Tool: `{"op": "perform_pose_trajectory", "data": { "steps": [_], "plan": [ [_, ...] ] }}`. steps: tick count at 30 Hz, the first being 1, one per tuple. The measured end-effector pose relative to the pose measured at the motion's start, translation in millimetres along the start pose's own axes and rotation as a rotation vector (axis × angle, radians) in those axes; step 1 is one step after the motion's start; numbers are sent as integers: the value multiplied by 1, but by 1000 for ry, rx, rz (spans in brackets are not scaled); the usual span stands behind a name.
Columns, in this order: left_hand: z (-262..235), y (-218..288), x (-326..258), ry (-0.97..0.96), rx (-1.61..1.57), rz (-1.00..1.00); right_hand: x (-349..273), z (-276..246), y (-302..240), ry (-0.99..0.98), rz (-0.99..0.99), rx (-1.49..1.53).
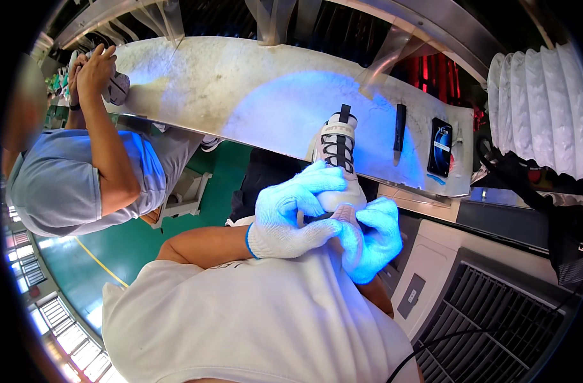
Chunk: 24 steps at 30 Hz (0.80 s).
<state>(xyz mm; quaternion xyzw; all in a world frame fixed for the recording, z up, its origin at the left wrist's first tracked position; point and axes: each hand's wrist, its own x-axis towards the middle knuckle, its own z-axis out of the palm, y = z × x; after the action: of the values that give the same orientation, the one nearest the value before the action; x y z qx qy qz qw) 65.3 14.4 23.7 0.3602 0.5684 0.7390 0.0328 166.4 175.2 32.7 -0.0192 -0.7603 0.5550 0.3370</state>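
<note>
White shoe (349, 185) with black laces (337, 150), white blue-edged gloves (284, 218), green floor (138, 250).

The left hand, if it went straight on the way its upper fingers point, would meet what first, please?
Most likely the light-coloured shoe: the left hand has its fingertips at the toe end, though depth leaves actual contact uncertain.

Pale, scuffed worktop (202, 86) with metal edge, blue light pooled across part of it. Clear plastic strips (275, 19) hanging behind from curved metal frame (432, 25); red glow beyond, right. White ribbed duct (543, 108) far right. Lower right, pale casing with dark grille (489, 313). Green floor (135, 242), yellow line (100, 260). Bright barred windows (68, 319) lower left.
</note>
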Motion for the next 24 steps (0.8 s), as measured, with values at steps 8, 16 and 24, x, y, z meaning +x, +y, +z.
{"op": "perform_pose_trajectory", "data": {
  "steps": [8,16,24],
  "plan": [
    [-3,8,7,-47,83,-20,1,-3,3,-7,-49,40],
    [-14,16,4,17,-121,-290,-4,6,-17,52,219,-66],
    [-43,10,31,-333,-47,-390,1,26,-17,26,172,19]
  ]
}}
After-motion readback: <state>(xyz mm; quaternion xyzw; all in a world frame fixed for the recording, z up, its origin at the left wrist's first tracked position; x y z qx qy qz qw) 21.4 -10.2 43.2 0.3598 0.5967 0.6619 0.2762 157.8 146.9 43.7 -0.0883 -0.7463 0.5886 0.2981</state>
